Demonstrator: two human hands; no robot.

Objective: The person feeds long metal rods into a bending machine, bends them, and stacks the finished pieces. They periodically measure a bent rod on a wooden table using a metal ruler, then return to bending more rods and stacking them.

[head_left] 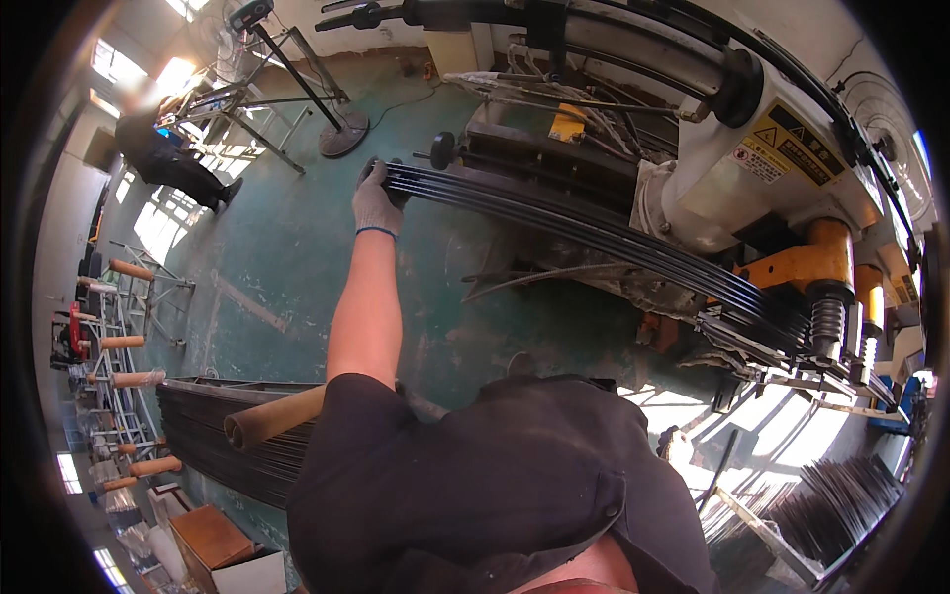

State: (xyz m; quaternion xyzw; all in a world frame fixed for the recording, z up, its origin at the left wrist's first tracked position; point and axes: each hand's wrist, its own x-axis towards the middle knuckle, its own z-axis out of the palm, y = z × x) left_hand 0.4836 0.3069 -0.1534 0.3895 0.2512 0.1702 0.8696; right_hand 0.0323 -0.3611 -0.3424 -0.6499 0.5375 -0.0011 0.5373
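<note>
My left hand (377, 203), in a pale knitted glove with a blue cuff edge, is stretched out ahead and closed round the left ends of several long dark metal bars (554, 220). The bars lie side by side and slant to the right, where their far ends run in under an orange-and-grey machine (792, 198) with coil springs. Just right of my torso a small pale shape, which looks like my gloved right hand (676, 445), shows in part; its fingers cannot be made out.
A stack of dark bars (228, 436) and a brown cardboard tube (272, 416) stand left of me. More bars (836, 505) lie at the lower right. A round-based stand (344, 134) is ahead. A person (168, 158) in dark clothes is at the far left, near roller racks (129, 342).
</note>
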